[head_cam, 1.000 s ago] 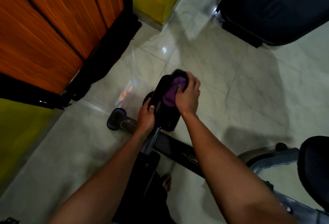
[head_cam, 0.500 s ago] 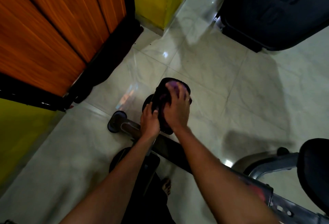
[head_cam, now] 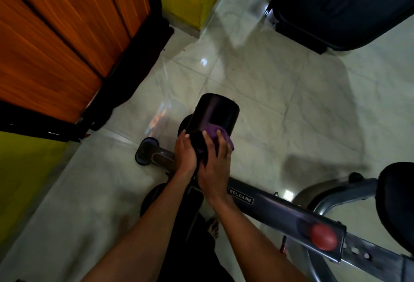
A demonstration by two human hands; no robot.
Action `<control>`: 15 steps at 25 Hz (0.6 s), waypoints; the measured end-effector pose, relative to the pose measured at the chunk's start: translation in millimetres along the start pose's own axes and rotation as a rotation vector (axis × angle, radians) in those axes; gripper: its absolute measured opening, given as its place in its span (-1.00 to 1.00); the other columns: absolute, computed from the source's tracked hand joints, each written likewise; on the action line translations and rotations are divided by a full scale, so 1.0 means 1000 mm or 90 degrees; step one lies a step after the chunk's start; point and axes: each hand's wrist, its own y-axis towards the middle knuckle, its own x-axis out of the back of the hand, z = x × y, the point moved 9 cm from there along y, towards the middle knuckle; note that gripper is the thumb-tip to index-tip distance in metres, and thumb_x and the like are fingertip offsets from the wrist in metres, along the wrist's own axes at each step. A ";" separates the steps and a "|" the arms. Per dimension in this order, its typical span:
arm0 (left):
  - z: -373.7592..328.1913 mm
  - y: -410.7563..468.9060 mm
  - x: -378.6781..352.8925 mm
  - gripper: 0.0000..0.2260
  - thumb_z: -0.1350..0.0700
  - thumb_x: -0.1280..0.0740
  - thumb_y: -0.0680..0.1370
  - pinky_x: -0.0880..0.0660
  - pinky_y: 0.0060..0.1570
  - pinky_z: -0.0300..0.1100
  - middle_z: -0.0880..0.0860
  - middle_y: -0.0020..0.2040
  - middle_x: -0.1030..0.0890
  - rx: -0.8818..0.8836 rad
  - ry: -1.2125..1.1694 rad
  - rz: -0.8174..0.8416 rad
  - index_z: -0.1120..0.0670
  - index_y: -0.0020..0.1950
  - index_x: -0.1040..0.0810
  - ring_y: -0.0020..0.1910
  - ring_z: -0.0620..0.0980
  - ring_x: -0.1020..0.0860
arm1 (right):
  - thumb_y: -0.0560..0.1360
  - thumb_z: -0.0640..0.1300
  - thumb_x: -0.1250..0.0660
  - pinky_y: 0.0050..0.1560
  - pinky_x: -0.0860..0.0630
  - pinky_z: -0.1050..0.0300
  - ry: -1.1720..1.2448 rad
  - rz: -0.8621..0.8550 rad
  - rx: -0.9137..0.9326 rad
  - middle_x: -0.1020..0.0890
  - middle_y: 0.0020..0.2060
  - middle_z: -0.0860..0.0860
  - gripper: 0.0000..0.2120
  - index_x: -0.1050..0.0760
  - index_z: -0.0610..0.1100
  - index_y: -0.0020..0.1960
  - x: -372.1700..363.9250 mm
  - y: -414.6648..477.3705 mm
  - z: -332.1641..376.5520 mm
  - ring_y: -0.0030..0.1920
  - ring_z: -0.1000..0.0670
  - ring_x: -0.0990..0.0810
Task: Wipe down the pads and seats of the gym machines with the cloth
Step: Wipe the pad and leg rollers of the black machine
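Purple cloth (head_cam: 219,134) sits bunched on the near end of the black pad (head_cam: 212,111). The right hand (head_cam: 215,169) curls over it and presses, hiding most of it. The left hand (head_cam: 185,156) grips the pad's left side. The bar (head_cam: 268,209) and knob (head_cam: 322,237) are blurred, and the seat (head_cam: 396,203) is cut off at right. Around them are a pale tiled floor (head_cam: 268,84) and an orange door (head_cam: 56,35).

cloth (head_cam: 213,130) mostly under right hand (head_cam: 215,169), seat (head_cam: 396,203) cut by edge
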 end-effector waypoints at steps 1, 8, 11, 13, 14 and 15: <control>-0.006 -0.009 -0.002 -0.59 0.07 -0.06 0.72 -0.15 0.53 0.02 0.20 0.50 -0.38 -0.013 0.016 -0.010 0.24 0.51 -0.34 0.51 0.14 -0.31 | 0.54 -0.08 -0.21 0.45 -0.31 -0.30 -0.035 -0.002 0.035 -0.24 0.56 -0.12 -0.42 -0.32 0.06 0.56 0.000 0.023 0.003 0.52 -0.29 -0.25; -0.019 -0.013 0.001 -0.62 0.11 -0.06 0.73 -0.15 0.52 -0.07 0.17 0.51 -0.37 -0.064 0.057 0.030 0.22 0.51 -0.35 0.51 0.09 -0.30 | 0.62 -0.09 -0.20 0.35 -0.42 -0.19 0.125 -0.104 -0.240 -0.24 0.54 0.01 -0.47 -0.22 0.17 0.56 0.029 0.104 -0.048 0.44 -0.22 -0.36; 0.006 0.015 -0.002 -0.42 -0.22 -0.06 0.64 -0.32 0.46 0.02 0.15 0.37 -0.53 0.094 -0.053 0.081 0.16 0.43 -0.48 0.37 0.09 -0.48 | 0.60 -0.17 -0.23 0.42 -0.40 -0.21 0.190 -0.096 -0.265 -0.20 0.55 -0.04 -0.40 -0.16 0.10 0.59 0.021 0.045 -0.052 0.49 -0.21 -0.32; 0.035 0.029 -0.008 -0.33 -0.34 -0.07 0.56 -0.41 0.39 0.09 0.15 0.29 -0.60 0.153 -0.115 0.057 0.14 0.36 -0.56 0.29 0.11 -0.55 | 0.61 -0.16 -0.26 0.40 -0.42 -0.26 0.151 -0.037 -0.241 -0.14 0.58 -0.03 -0.39 -0.14 0.10 0.59 0.010 0.002 -0.041 0.52 -0.20 -0.26; 0.038 0.027 -0.009 -0.32 -0.36 -0.09 0.54 -0.40 0.39 0.10 0.16 0.28 -0.61 0.166 -0.097 0.045 0.14 0.34 -0.57 0.28 0.13 -0.55 | 0.60 -0.15 -0.28 0.39 -0.42 -0.28 0.111 -0.014 -0.193 -0.12 0.59 -0.04 -0.39 -0.14 0.10 0.58 0.008 -0.010 -0.030 0.53 -0.21 -0.23; 0.024 0.015 -0.006 -0.35 -0.32 -0.09 0.58 -0.36 0.41 0.10 0.19 0.31 -0.59 0.147 -0.061 0.026 0.17 0.36 -0.55 0.32 0.15 -0.52 | 0.60 -0.13 -0.29 0.39 -0.41 -0.29 0.062 -0.001 -0.125 -0.12 0.59 -0.06 -0.39 -0.17 0.09 0.58 0.006 -0.012 -0.019 0.53 -0.24 -0.22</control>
